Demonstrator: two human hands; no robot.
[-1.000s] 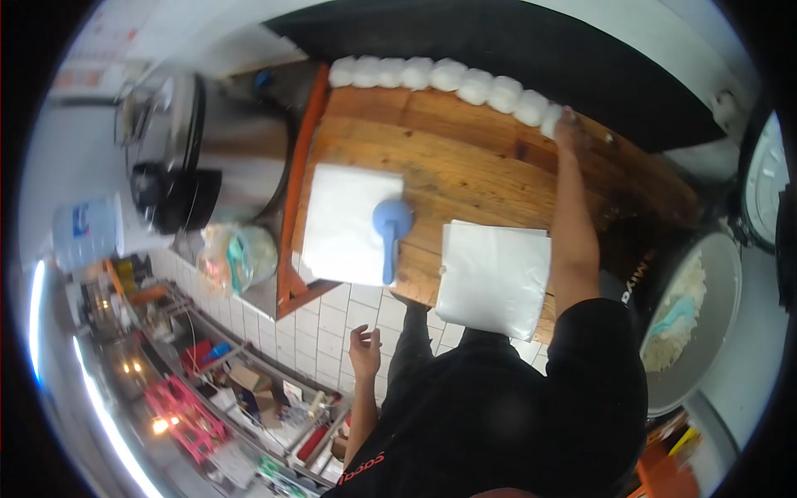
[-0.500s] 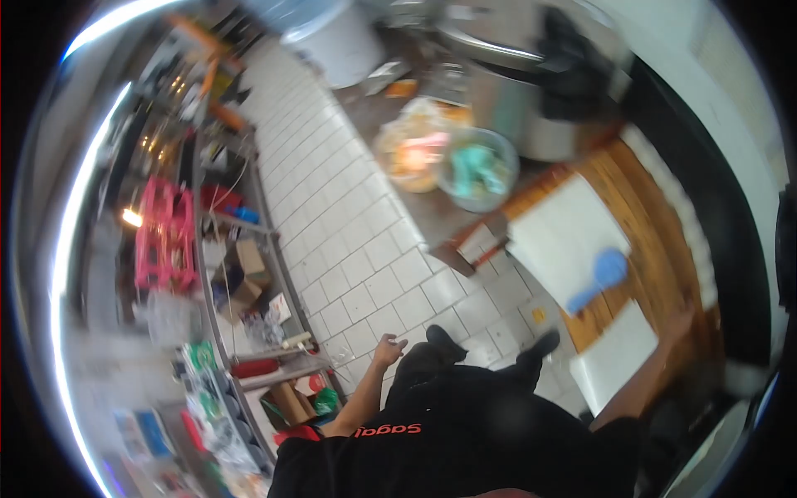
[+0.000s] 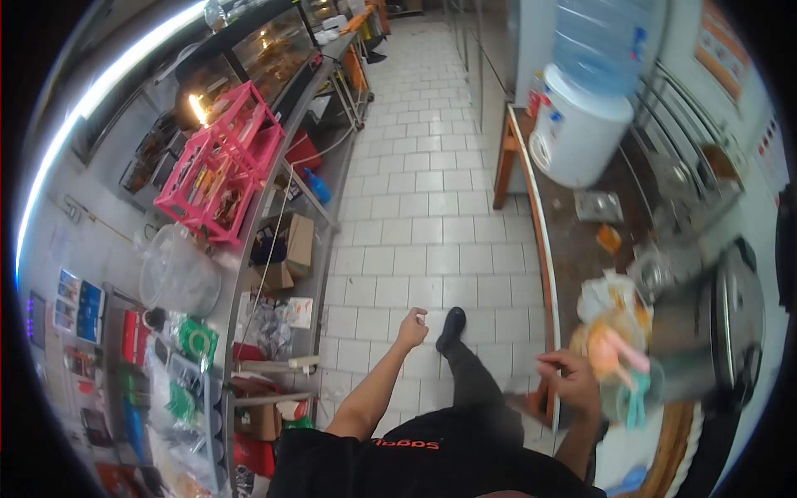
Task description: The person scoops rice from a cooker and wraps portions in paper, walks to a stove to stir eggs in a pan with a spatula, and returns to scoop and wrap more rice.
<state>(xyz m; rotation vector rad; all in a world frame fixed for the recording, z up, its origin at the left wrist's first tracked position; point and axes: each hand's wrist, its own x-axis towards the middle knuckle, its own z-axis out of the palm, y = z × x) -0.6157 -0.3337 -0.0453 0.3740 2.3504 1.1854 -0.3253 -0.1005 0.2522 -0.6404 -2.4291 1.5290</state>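
Note:
My left hand (image 3: 413,327) hangs over the tiled floor with its fingers loosely bent and nothing visible in it. Lifted at the front of the right-hand table (image 3: 554,290), my right hand (image 3: 573,380) has bent, parted fingers and looks bare. Just past it on that table are a yellowish plastic bag (image 3: 613,297) and a tub (image 3: 656,386). A pink thing (image 3: 623,347) and a turquoise thing (image 3: 637,402), like cloths or gloves, lie on them.
A water dispenser (image 3: 577,137) and a large metal pot (image 3: 730,324) stand on the right table. Along the left counter (image 3: 270,199) are a pink rack (image 3: 224,166) and a clear plastic bin (image 3: 178,274). White floor tiles (image 3: 415,207) run between both sides.
My view has swung toward the aisle. My right hand has left the wooden surface near the white boards and is raised in front of me. The blue object is now mostly out of view.

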